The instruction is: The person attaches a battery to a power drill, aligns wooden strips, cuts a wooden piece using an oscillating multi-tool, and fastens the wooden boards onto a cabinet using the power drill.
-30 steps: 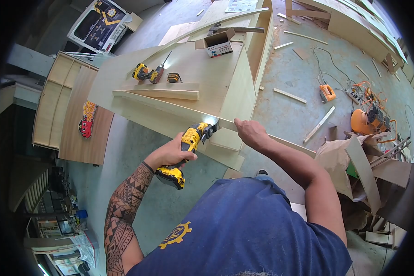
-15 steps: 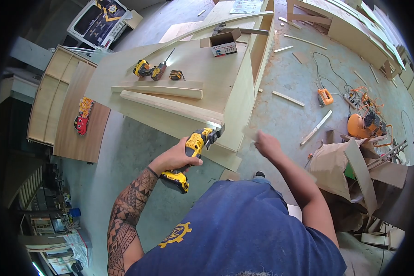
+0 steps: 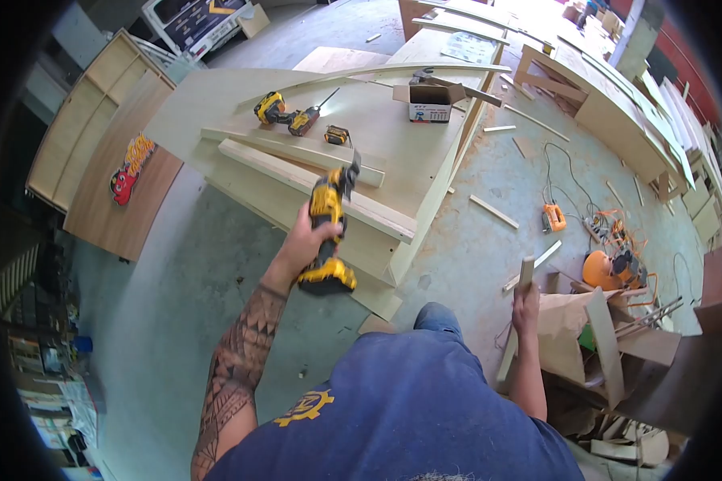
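Note:
My left hand (image 3: 298, 247) is wrapped round the body of a yellow and black cordless oscillating multi-tool (image 3: 326, 202). The tool's head points up and away, over the near edge of a plywood panel (image 3: 241, 96), beside a long wooden batten (image 3: 313, 189). Out to the right, my right hand (image 3: 525, 311) grips a short piece of wood (image 3: 526, 272), which stands up from the fingers. Behind that hand is a brown cardboard box (image 3: 565, 325) of offcuts.
On the panel lie two yellow cordless drivers (image 3: 303, 122), a battery (image 3: 337, 135) and an opened small carton (image 3: 431, 106) near a hammer (image 3: 423, 75). An orange jigsaw (image 3: 553, 217), an orange compressor (image 3: 603, 270), cables and wood strips are on the floor at right.
My right hand has swung right with the wood piece, away from the panel's corner. My left hand has raised the multi-tool slightly. The view has shifted, and a knee now shows in front.

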`<action>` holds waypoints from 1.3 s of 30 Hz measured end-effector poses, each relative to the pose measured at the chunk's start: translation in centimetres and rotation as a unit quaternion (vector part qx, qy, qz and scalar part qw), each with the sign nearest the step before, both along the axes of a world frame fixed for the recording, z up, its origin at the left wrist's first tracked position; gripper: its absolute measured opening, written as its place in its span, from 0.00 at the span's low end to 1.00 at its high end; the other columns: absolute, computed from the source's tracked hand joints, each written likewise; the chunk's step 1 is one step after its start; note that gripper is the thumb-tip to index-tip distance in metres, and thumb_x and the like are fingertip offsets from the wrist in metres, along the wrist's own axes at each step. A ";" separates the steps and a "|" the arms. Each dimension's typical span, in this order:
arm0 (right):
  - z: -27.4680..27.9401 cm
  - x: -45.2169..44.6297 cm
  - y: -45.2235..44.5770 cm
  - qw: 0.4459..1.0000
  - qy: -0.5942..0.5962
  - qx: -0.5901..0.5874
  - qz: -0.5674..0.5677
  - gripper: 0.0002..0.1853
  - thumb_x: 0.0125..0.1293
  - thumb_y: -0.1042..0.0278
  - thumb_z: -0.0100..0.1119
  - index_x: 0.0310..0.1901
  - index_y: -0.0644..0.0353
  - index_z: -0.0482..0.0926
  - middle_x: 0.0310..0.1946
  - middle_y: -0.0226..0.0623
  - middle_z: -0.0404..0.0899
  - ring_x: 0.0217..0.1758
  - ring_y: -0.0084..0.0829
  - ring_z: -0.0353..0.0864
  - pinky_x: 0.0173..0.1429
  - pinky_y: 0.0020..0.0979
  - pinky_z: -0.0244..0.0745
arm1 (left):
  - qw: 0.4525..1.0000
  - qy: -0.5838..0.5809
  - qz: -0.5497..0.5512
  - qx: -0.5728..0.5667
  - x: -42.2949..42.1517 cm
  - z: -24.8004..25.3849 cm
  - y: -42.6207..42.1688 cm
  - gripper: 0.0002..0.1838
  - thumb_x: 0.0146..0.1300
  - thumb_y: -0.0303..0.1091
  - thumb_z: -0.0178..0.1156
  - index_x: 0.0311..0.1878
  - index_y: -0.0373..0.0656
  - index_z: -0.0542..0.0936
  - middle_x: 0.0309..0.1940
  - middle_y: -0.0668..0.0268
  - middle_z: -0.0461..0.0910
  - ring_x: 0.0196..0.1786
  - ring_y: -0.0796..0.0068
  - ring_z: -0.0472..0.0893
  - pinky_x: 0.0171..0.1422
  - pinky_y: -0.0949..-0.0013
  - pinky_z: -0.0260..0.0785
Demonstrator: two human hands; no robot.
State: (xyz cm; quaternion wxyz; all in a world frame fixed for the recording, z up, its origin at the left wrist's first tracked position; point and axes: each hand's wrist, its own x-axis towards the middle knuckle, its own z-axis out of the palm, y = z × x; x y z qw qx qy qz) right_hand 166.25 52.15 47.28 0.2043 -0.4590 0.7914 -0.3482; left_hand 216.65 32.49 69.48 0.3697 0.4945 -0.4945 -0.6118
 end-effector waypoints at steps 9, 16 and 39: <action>18.6 5.2 -23.5 0.951 -0.025 -0.195 0.237 0.35 0.72 0.81 0.64 0.79 0.53 0.71 0.62 0.50 0.79 0.61 0.48 0.81 0.66 0.41 0.78 | 0.981 -0.047 0.139 -0.123 -10.2 -6.0 -23.7 0.49 0.60 0.29 0.79 0.77 0.33 0.57 0.52 0.56 0.81 0.46 0.68 0.86 0.43 0.65 0.84; 22.8 7.8 -31.7 0.872 0.045 -0.221 0.434 0.39 0.69 0.75 0.68 0.81 0.44 0.70 0.56 0.43 0.79 0.59 0.46 0.79 0.64 0.47 0.77 | 0.961 -0.045 0.249 -0.114 -14.3 -11.9 -36.5 0.62 0.60 0.32 0.78 0.85 0.33 0.42 0.72 0.44 0.69 0.64 0.56 0.82 0.65 0.58 0.81; 8.2 15.4 -44.1 0.695 0.265 -0.097 0.662 0.40 0.73 0.77 0.53 0.84 0.35 0.64 0.71 0.56 0.66 0.81 0.58 0.61 0.88 0.70 0.37 | 0.891 -0.142 0.429 0.037 -2.7 -8.1 -9.7 0.53 0.52 0.34 0.75 0.76 0.21 0.57 0.64 0.40 0.78 0.66 0.48 0.81 0.68 0.56 0.79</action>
